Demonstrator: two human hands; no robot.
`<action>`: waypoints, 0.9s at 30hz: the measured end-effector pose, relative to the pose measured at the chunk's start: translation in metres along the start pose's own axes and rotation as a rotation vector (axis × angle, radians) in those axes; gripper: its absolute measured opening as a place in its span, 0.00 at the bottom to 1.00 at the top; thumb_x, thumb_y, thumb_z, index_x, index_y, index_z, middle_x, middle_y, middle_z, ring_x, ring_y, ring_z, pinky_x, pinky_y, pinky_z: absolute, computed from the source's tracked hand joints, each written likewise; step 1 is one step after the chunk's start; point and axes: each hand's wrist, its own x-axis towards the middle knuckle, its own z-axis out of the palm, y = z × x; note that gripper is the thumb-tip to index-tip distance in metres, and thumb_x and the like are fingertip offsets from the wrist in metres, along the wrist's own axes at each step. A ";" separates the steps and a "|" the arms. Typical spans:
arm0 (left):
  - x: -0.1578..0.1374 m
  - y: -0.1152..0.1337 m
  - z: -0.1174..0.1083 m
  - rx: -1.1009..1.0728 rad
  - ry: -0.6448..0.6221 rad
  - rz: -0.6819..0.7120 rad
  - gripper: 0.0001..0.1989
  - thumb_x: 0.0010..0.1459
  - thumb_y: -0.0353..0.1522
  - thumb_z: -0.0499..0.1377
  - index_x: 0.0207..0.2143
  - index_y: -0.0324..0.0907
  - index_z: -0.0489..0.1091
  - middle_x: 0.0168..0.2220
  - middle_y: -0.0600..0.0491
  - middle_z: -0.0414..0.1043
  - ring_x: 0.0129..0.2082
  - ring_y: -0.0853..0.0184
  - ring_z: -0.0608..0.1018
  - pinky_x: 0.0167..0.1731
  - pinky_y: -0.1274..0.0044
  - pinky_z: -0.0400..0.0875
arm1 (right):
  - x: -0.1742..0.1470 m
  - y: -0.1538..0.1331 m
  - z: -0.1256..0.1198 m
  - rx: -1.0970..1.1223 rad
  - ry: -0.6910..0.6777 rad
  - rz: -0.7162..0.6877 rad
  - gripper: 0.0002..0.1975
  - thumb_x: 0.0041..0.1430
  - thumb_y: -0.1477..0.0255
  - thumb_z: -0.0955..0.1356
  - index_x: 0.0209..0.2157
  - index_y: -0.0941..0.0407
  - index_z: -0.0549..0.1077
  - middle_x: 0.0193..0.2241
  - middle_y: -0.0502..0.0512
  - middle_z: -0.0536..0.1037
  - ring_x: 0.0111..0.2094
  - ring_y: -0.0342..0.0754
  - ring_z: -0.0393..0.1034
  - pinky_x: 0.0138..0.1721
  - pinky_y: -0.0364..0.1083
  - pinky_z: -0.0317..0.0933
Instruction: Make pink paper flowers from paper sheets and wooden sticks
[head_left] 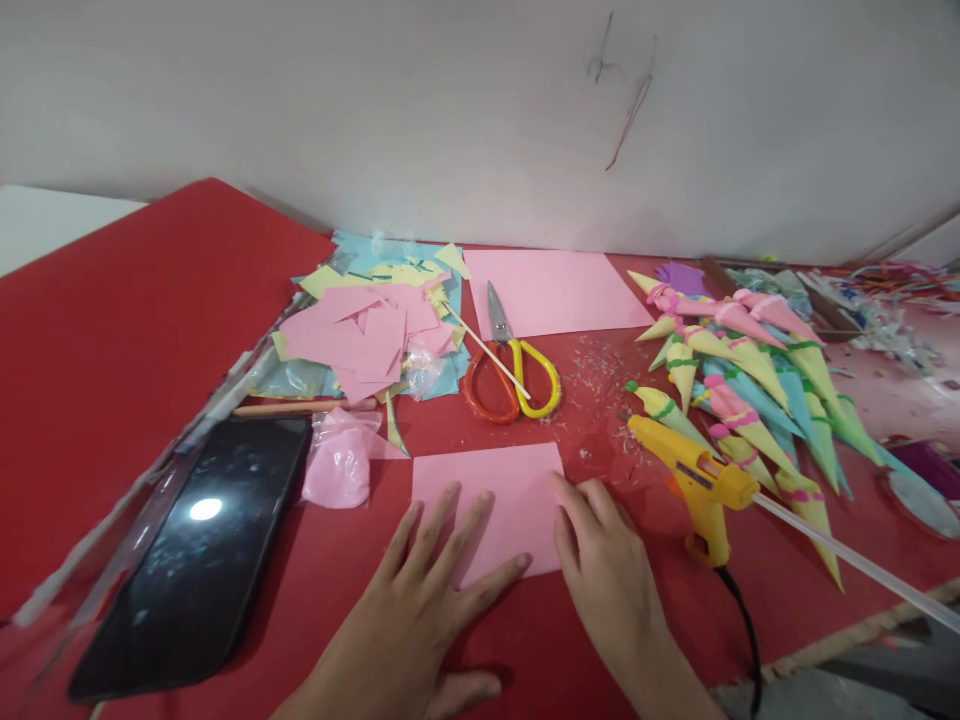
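Pink sheet [517, 510] flat, lower centre of frame, neither rolled nor folded. Left hand [424, 590] on it, fingers spread, gripping nothing. Right hand [611, 570] at its right edge, fingers bent; cannot tell if pinching. Decorated cones [742, 322] piled at right, apparently finished; this sheet's shaping seems not yet begun. Scissors [501, 328] at centre, glue gun [694, 470] right, both unheld.

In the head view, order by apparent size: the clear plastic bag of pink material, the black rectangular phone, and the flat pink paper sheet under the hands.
1. Black phone, perhaps enlarged by nearness
2. Pink paper, partly covered
3. Clear bag
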 end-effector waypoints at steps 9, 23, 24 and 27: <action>-0.001 0.000 0.005 0.001 0.038 0.003 0.35 0.48 0.54 0.47 0.58 0.58 0.43 0.62 0.50 0.40 0.58 0.46 0.50 0.51 0.54 0.48 | -0.001 0.004 0.005 0.011 -0.030 0.020 0.19 0.58 0.80 0.54 0.45 0.60 0.68 0.29 0.59 0.71 0.27 0.48 0.69 0.22 0.44 0.64; 0.002 0.005 -0.001 -0.033 0.002 -0.051 0.38 0.42 0.55 0.54 0.56 0.62 0.47 0.63 0.52 0.37 0.59 0.44 0.47 0.50 0.51 0.47 | -0.001 0.003 0.006 -0.037 -0.034 0.026 0.20 0.57 0.82 0.52 0.45 0.59 0.67 0.29 0.58 0.71 0.25 0.46 0.69 0.21 0.43 0.63; 0.001 0.005 -0.001 -0.038 -0.003 -0.052 0.38 0.42 0.55 0.54 0.56 0.62 0.47 0.63 0.52 0.37 0.59 0.44 0.47 0.50 0.51 0.47 | -0.001 0.003 0.006 -0.035 -0.034 0.026 0.20 0.57 0.82 0.52 0.45 0.59 0.67 0.30 0.58 0.71 0.25 0.47 0.69 0.22 0.43 0.64; 0.001 0.003 0.000 -0.055 -0.012 -0.006 0.39 0.41 0.54 0.55 0.56 0.62 0.46 0.63 0.51 0.36 0.59 0.43 0.46 0.49 0.50 0.48 | -0.001 0.002 0.006 -0.040 -0.030 0.027 0.20 0.57 0.82 0.52 0.45 0.60 0.67 0.30 0.58 0.71 0.26 0.47 0.68 0.23 0.44 0.64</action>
